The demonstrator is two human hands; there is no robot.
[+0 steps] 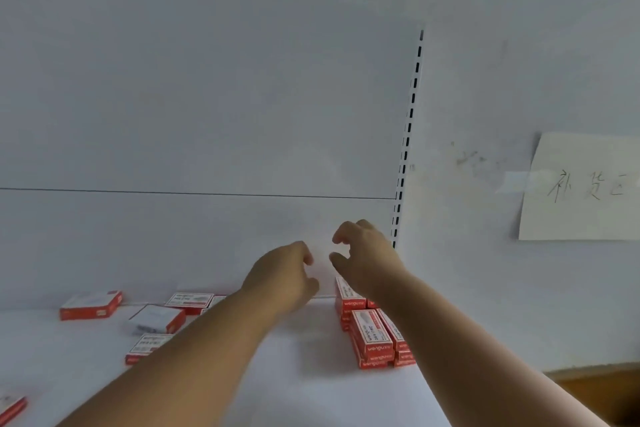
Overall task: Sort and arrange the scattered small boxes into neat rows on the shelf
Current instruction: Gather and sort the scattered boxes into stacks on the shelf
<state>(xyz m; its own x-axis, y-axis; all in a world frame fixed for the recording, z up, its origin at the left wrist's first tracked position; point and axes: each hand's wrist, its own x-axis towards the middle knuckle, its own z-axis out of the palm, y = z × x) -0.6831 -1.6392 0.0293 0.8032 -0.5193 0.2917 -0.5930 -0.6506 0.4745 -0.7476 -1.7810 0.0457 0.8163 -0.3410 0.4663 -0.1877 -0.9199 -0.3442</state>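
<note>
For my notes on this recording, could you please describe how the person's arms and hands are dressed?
Both forearms are bare for all their visible length, with no sleeves. The left hand and right hand wear no gloves, and no watch, ring or bracelet shows on either.

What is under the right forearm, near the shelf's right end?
Stacked red boxes in rows on the white shelf. The right forearm covers their right side, so their count stays unknown.

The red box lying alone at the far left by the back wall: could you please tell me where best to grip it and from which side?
Pinch the red box across its two short red side walls, coming down from above. It lies flat with its white top face up, apart from the other boxes, so both sides are free. The left hand is nearer.
</note>
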